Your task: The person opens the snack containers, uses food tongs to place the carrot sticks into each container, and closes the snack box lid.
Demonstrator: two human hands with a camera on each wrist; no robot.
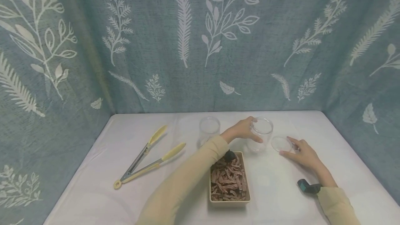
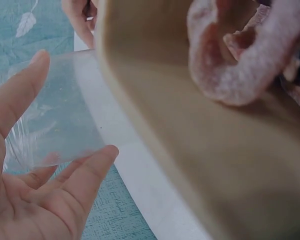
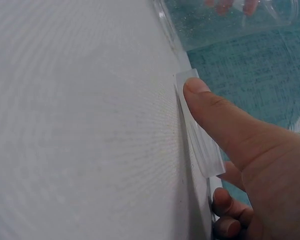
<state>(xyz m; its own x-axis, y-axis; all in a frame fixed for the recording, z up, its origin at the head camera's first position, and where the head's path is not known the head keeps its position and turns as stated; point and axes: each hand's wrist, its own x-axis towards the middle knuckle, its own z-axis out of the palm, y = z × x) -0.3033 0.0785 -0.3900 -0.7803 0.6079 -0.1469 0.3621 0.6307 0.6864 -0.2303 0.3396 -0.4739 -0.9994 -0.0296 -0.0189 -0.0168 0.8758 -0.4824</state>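
My left hand [image 1: 245, 129] holds a clear cylindrical jar [image 1: 263, 135] at the back of the table, its upper rim uncovered. In the left wrist view thumb and fingers lie on opposite sides of the jar [image 2: 65, 110]. To the right of it, my right hand [image 1: 303, 155] pinches a round clear lid [image 1: 280, 144] by its edge, low over the white cloth. The right wrist view has the thumb on the rim of the lid [image 3: 202, 137], the other fingers partly hidden behind it. Below my left wrist sits a beige box [image 1: 229, 203] of reddish-brown dried meat strips [image 1: 228, 180].
Another clear jar [image 1: 209, 127] stands left of my left hand, partly behind the forearm. Tongs [image 1: 147, 162] with yellow tips lie spread on the left of the white table [image 1: 93, 197]. A patterned curtain [image 1: 193, 89] hangs behind and at both sides.
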